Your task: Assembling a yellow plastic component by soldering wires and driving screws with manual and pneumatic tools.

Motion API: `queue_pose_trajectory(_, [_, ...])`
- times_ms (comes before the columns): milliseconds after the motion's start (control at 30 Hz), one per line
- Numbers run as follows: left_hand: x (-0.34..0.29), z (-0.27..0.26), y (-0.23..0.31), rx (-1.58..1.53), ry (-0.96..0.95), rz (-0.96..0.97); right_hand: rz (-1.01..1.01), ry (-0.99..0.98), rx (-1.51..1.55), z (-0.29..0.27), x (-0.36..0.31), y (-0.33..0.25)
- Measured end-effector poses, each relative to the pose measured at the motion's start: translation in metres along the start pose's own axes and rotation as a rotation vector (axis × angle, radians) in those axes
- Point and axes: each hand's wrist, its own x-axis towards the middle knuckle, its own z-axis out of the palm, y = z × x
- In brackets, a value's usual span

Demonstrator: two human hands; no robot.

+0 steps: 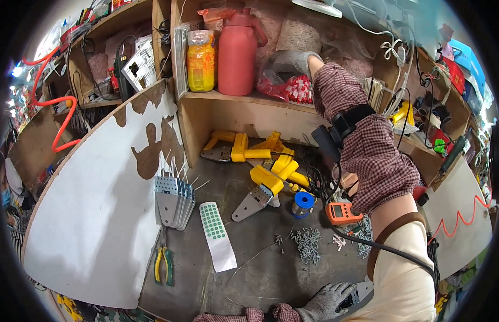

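My right arm, in a checked sleeve with a black strapped-on device, reaches up to the shelf. At its end my right hand [292,61], in a grey glove, is over a clear bag of small red-and-white parts [298,88]; its fingers are hidden among the plastic. Low at the front edge, my left hand [327,304], also gloved in grey, has its fingers curled over a grey metal plate [363,290] with a dark part on it. Loose screws [307,244] lie in a pile beyond that hand.
Yellow tool housings [271,177] lie at the back, near a blue spool of wire [303,204] and an orange meter [343,213]. Stacked metal plates [174,201], a green-dotted sticker sheet [217,236] and pliers [164,265] are left. A red jug [237,56] stands on the shelf.
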Motion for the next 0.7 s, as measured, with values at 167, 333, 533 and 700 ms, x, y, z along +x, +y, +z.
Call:
queue_pose_trajectory(167, [0.003, -0.001, 0.004, 0.002, -0.004, -0.001, -0.094, -0.308, 0.105, -0.003, 0.009, 0.005])
queue_pose_trajectory(333, [0.001, -0.003, 0.003, 0.013, -0.007, 0.002, -0.157, -0.231, -0.048, 0.011, 0.005, -0.005])
queue_pose_trajectory(533, [0.002, -0.009, 0.006, 0.043, 0.018, -0.005, -0.163, -0.058, -0.532, 0.03, 0.015, -0.023])
queue_pose_trajectory(700, [0.007, -0.013, 0.009, -0.009, 0.012, 0.035, -0.141, 0.065, -0.137, 0.007, 0.006, 0.003])
